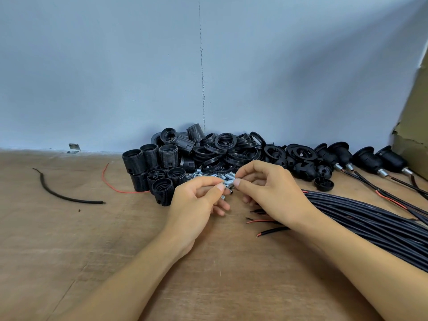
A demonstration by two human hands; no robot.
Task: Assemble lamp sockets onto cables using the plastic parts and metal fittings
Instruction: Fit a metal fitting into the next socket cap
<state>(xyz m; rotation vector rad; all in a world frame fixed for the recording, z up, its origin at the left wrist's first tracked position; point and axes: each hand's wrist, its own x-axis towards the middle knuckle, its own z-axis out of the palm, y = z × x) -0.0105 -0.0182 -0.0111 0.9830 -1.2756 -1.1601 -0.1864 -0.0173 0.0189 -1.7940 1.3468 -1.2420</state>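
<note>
My left hand (196, 202) and my right hand (266, 191) meet above the table's middle. Between their thumbs and forefingers both pinch a small silver metal fitting (229, 184). Just behind lies a heap of silver metal fittings (203, 175). Black threaded socket bodies (152, 167) stand piled to the left of it. Black plastic rings (231, 147) and domed caps (303, 169) are heaped behind and to the right. A bundle of black cables (370, 218) runs in from the right, its stripped red and black ends (261, 221) lying under my right wrist.
Several assembled sockets on cables (370, 161) lie at the back right beside a cardboard box (414, 126). A loose black cable piece (62, 195) and a thin red wire (111, 184) lie on the wooden table (92, 239) to the left. A grey wall rises behind.
</note>
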